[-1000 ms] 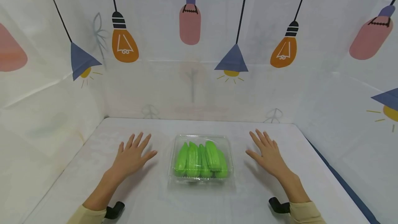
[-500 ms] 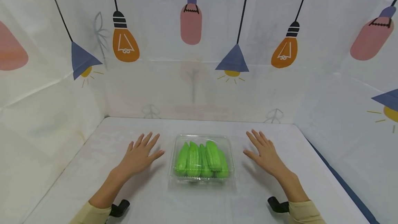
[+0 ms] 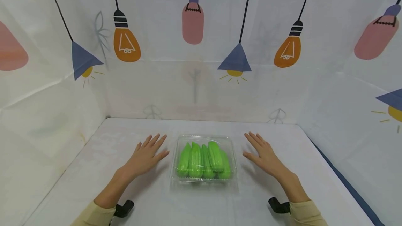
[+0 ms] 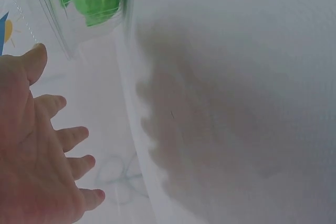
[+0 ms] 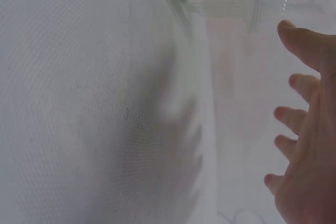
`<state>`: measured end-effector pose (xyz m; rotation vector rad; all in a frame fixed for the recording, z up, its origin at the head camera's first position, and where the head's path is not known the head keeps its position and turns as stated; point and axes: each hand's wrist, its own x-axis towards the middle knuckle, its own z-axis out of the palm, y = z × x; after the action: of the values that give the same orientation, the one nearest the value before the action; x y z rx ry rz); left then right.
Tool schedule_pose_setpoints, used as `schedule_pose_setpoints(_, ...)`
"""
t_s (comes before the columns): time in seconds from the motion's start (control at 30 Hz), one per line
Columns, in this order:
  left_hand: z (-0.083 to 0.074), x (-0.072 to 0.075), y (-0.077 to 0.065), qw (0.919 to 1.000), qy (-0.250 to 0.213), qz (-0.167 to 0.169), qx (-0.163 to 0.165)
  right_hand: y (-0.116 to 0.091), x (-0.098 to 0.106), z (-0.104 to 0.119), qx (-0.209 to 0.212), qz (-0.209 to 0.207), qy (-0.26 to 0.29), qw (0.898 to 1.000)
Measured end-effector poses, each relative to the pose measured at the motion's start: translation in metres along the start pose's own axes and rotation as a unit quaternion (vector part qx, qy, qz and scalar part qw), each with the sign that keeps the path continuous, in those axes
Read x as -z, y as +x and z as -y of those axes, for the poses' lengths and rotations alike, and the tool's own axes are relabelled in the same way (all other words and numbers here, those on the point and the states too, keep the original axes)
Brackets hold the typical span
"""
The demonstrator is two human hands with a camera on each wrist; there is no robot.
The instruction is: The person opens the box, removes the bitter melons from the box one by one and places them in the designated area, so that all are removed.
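A clear plastic clamshell box (image 3: 203,180) stands mid-table with its lid down. Inside lie several bright green ridged vegetables (image 3: 196,161), side by side, which look like small gourds. To the left of the box my left hand (image 3: 144,158) hovers palm down over the table, fingers spread and holding nothing. On the opposite side my right hand (image 3: 263,156) is held the same way, its thumb toward the box. Both wrist views show a corner of the box (image 4: 65,30) past the thumb, apart from the fingers, and each hand casts a shadow on the tabletop.
The white table (image 3: 201,208) reaches back to a pale curtain (image 3: 201,90) printed with hanging lamps and bulbs, which also closes in both sides. Black curved pieces (image 3: 124,209) stick out at both wrists by the sleeves. A dark blue strip (image 3: 345,184) runs along the right edge.
Both hands have drifted inward toward the box, the left one moving right and the right one moving slightly left. The box and its contents have stayed put.
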<state>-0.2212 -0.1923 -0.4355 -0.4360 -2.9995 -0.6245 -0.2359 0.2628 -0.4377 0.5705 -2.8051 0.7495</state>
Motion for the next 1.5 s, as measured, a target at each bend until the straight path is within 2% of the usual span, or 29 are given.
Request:
schedule_pose_setpoints(0.13,-0.001,-0.001,0.003,0.9999,-0.010,0.006,-0.003,0.002,-0.001,0.001,0.011,0.001,0.015,1.000)
schedule_pose_setpoints(0.27,0.000,-0.003,0.006,0.9972,-0.068,0.031,-0.006,0.002,-0.002,0.003,0.008,0.009,0.031,0.999)
schedule_pose_setpoints(0.4,0.000,-0.006,0.008,0.9875,-0.143,0.066,0.000,0.002,-0.003,0.005,-0.003,0.024,0.046,0.999)
schedule_pose_setpoints(0.57,-0.001,-0.005,0.007,0.9754,-0.202,0.088,0.006,0.003,-0.004,0.008,-0.015,0.038,0.059,0.997)
schedule_pose_setpoints(1.27,-0.007,-0.004,0.009,0.9490,-0.282,0.139,0.026,0.005,-0.015,0.015,-0.053,0.093,0.153,0.982)
schedule_pose_setpoints(1.5,-0.007,-0.005,0.010,0.9399,-0.305,0.150,0.030,0.003,-0.018,0.017,-0.046,0.110,0.196,0.973)
